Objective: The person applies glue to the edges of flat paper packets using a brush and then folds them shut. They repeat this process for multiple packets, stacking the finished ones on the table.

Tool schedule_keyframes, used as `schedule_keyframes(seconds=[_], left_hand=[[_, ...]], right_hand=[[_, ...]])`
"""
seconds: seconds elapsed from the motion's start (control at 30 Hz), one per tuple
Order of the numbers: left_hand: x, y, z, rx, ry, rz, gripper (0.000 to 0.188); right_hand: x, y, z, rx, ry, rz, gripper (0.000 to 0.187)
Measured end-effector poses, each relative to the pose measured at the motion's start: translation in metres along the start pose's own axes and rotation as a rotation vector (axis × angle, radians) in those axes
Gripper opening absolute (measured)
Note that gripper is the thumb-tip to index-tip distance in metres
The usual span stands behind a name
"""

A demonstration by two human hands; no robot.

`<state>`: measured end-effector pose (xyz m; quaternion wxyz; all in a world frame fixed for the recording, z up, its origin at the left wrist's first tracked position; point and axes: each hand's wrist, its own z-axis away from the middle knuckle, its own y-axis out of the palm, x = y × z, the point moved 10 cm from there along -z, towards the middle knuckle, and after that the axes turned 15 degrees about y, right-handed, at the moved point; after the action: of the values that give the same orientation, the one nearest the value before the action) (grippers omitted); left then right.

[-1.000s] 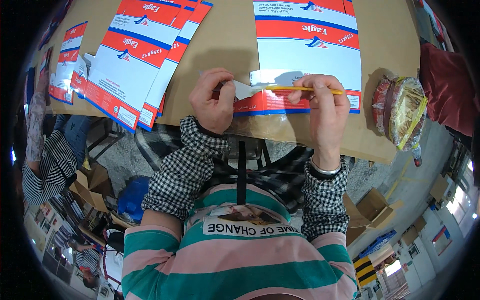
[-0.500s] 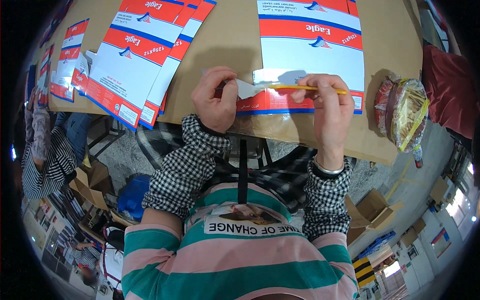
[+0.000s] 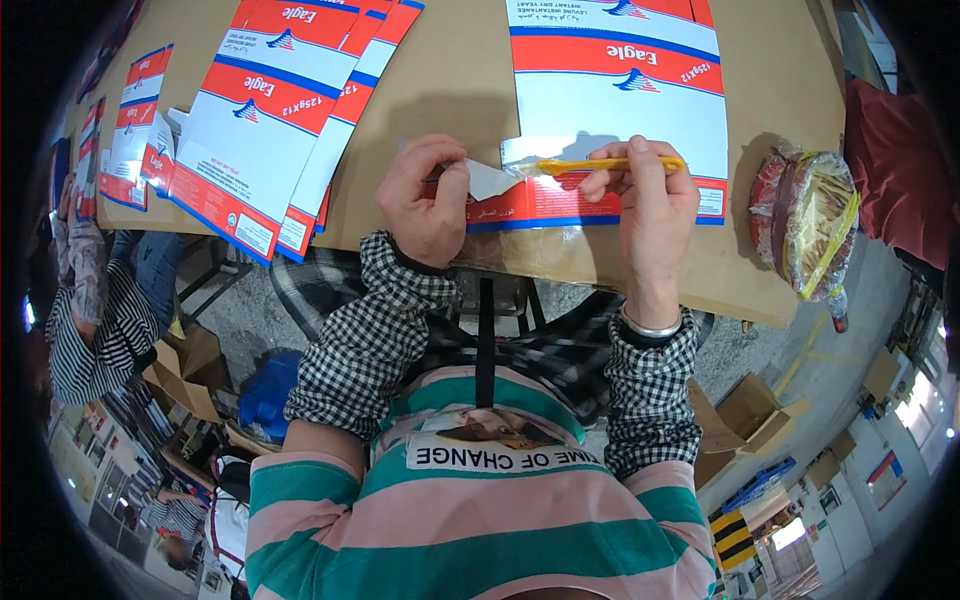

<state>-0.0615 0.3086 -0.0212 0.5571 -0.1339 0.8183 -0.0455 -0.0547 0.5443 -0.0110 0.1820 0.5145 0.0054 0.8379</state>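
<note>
A flat printed carton sheet (image 3: pixel 620 115) in red, white and blue lies before me near the table's front edge. My left hand (image 3: pixel 428 205) is closed in a pinch on a pale folded flap (image 3: pixel 490 183) at the carton's left corner. In my right hand (image 3: pixel 655 220) is a yellow-handled brush (image 3: pixel 572 166), held almost level between thumb and fingers. Its pale bristle end points left and is at the flap, touching or just above it; I cannot tell which. The left fingertips are partly hidden behind the hand.
More flat cartons (image 3: pixel 240 140) lie overlapped at the left of the brown table (image 3: pixel 450 70). A round plastic-wrapped tub (image 3: pixel 805 225) with yellow tape stands near the right edge. Another person's striped sleeve (image 3: pixel 105 345) shows at far left, a person in dark red (image 3: pixel 895 170) at right.
The brush has turned in my right fingers, so its handle looks broader. Both hands have moved slightly left; the left still pinches the flap.
</note>
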Motion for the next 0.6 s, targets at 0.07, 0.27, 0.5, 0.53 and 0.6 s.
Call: schedule_keyframes(seconds=[0.07, 0.27, 0.5, 0.53, 0.6], left_hand=[[0.0, 0.0, 0.0, -0.002, 0.001, 0.002, 0.007], [0.0, 0.002, 0.001, 0.063, 0.047, -0.015, 0.01], [0.0, 0.001, 0.0, 0.023, 0.027, -0.003, 0.008], [0.0, 0.0, 0.0, 0.007, 0.019, -0.006, 0.007], [0.002, -0.001, 0.001, 0.004, 0.006, 0.006, 0.007]], right_hand=[[-0.002, 0.001, -0.001, -0.014, 0.023, 0.038, 0.021], [0.002, 0.005, 0.0, -0.011, 0.006, 0.087, 0.02], [0.007, 0.01, 0.002, 0.023, -0.022, 0.132, 0.018], [0.007, 0.011, 0.002, 0.022, -0.016, 0.131, 0.018], [0.008, 0.013, 0.002, 0.019, -0.003, 0.127, 0.017]])
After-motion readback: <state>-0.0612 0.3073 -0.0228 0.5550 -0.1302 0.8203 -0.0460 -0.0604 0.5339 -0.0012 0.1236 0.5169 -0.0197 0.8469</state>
